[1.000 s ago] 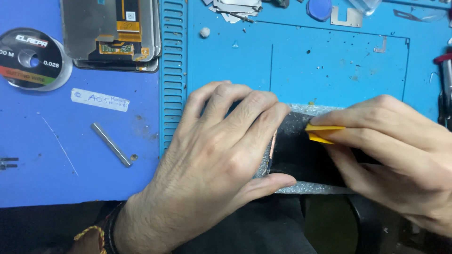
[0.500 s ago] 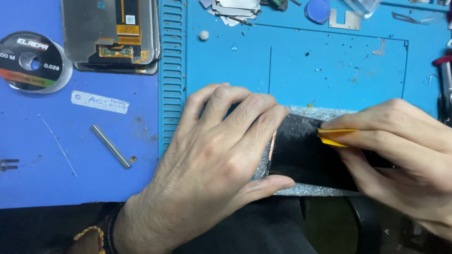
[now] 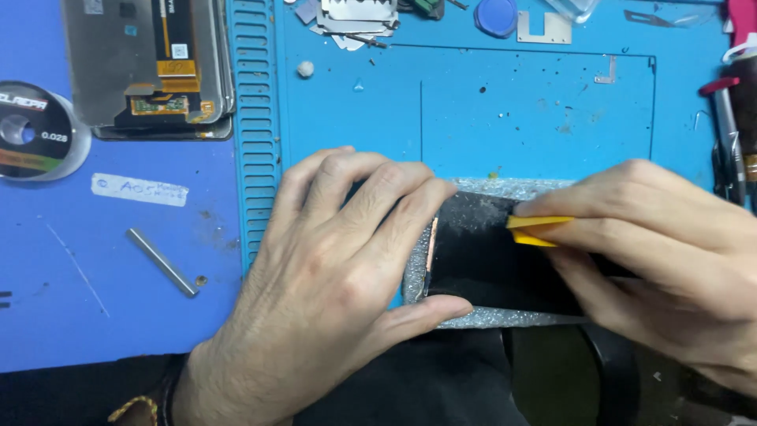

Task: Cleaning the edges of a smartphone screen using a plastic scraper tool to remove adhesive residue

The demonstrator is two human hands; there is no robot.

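Note:
A black phone panel with a silvery speckled border lies at the near edge of the blue work mat. My left hand presses flat over its left end, fingers spread on top and thumb along the near edge. My right hand covers the right end and pinches a thin yellow plastic pry tool, whose tip rests on the black surface. Most of the panel's ends are hidden under both hands.
A stack of phone screen assemblies lies at the far left, with a wire spool, a white label and a small metal rod on the darker blue mat. Metal parts and a blue cap sit along the far edge; red-handled tools at right.
My right hand with the yellow tool has slid slightly along the panel. My left hand has stayed pressed in place.

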